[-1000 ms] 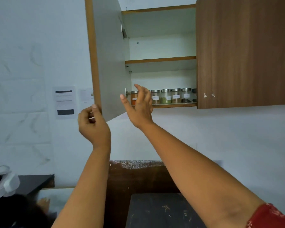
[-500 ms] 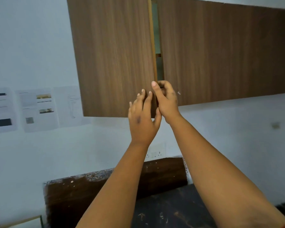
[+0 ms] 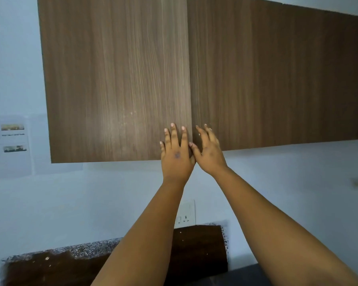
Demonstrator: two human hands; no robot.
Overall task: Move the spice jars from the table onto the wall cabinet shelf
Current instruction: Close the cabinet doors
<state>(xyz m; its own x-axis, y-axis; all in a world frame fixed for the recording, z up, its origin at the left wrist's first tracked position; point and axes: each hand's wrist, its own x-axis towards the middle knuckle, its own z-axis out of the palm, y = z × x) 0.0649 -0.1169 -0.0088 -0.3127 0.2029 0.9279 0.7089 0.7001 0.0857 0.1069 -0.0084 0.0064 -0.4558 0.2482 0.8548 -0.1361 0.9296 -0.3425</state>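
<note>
The wall cabinet fills the upper view with both brown wood-grain doors closed, the left door [image 3: 116, 79] and the right door [image 3: 277, 79] meeting at a thin seam. The spice jars and the shelf are hidden behind them. My left hand [image 3: 177, 155] lies flat with straight fingers against the lower right corner of the left door. My right hand [image 3: 209, 153] is beside it with fingers spread, over the lower left corner of the right door. Neither hand holds anything.
A white wall runs under the cabinet, with a socket plate [image 3: 185, 215] behind my left forearm. Printed sheets [image 3: 10, 145] hang on the wall at the left. A dark wooden board with a speckled top edge [image 3: 56, 265] stands below.
The left door swung from wide open to fully closed, hiding the jars. My left hand moved from the door's edge to press flat on its front. My right hand let go of the edge and opened.
</note>
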